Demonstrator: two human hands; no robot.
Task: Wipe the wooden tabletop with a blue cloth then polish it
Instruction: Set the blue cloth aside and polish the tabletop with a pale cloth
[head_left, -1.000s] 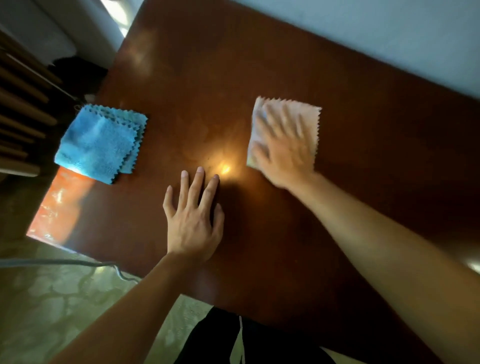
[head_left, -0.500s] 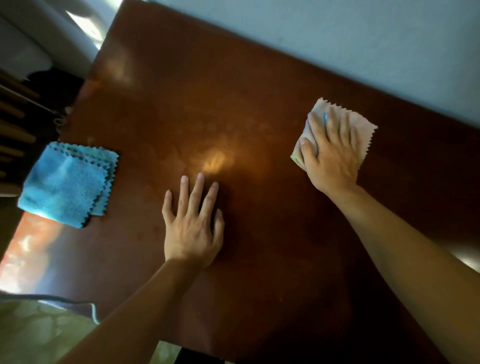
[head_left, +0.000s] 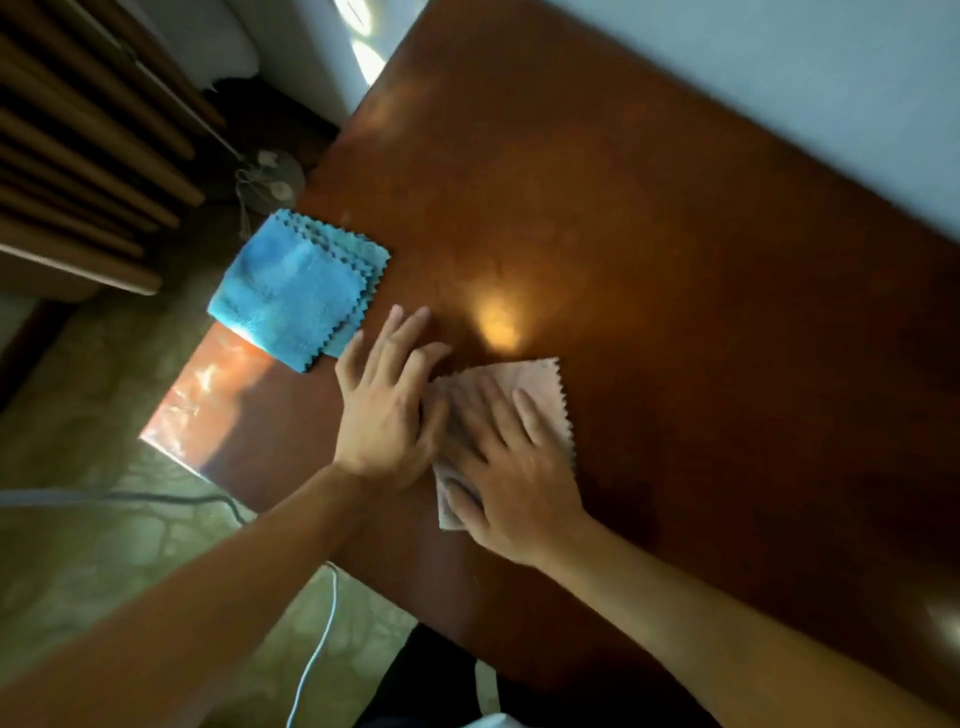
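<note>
The dark wooden tabletop (head_left: 649, 249) fills the right and middle of the view. A folded blue cloth (head_left: 296, 288) with zigzag edges lies near the table's left edge, untouched. My right hand (head_left: 511, 467) presses flat on a pale pink cloth (head_left: 540, 387) on the wood, fingers spread over it. My left hand (head_left: 387, 402) rests flat on the table just left of the pink cloth, its thumb side touching my right hand, fingers apart and holding nothing.
A pale wall (head_left: 779, 67) runs along the table's far edge. Left of the table are wooden slats (head_left: 78, 156), a small fan (head_left: 270, 179) on the floor and a white cable (head_left: 317, 644) on the patterned floor. Sunlight hits the table's left corner (head_left: 208, 400).
My right hand has swept the pink cloth from the far right back toward me and left, up against my left hand. The left hand stayed planted. The view swung left.
</note>
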